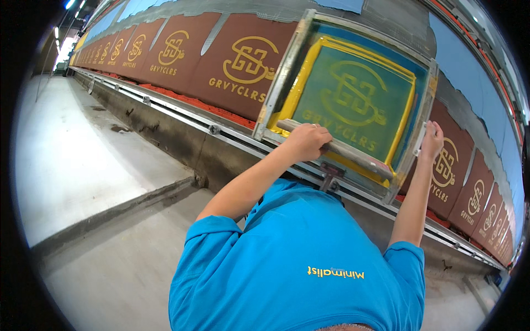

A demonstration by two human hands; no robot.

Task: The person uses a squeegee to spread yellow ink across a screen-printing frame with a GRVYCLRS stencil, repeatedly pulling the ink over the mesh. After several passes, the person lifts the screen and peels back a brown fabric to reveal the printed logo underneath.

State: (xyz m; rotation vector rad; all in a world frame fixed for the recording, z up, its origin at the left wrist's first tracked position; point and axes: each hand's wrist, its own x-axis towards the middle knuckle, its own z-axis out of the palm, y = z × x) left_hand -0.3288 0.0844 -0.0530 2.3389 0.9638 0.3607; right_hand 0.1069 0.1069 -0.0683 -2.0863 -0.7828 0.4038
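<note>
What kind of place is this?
Probably a screen-printing workshop: a framed mesh screen, a squeegee-like bar in the left hand, and a long row of brown panels repeating one yellow design.

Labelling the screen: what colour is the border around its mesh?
Yellow border, shows best in the head view.

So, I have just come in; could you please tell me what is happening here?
A person in a blue shirt works with a screen-printing frame. The left hand grips a squeegee lying across the frame's near end, while the right hand holds the frame's right side. Yellow-printed brown fabric panels stretch away on both sides.
</note>
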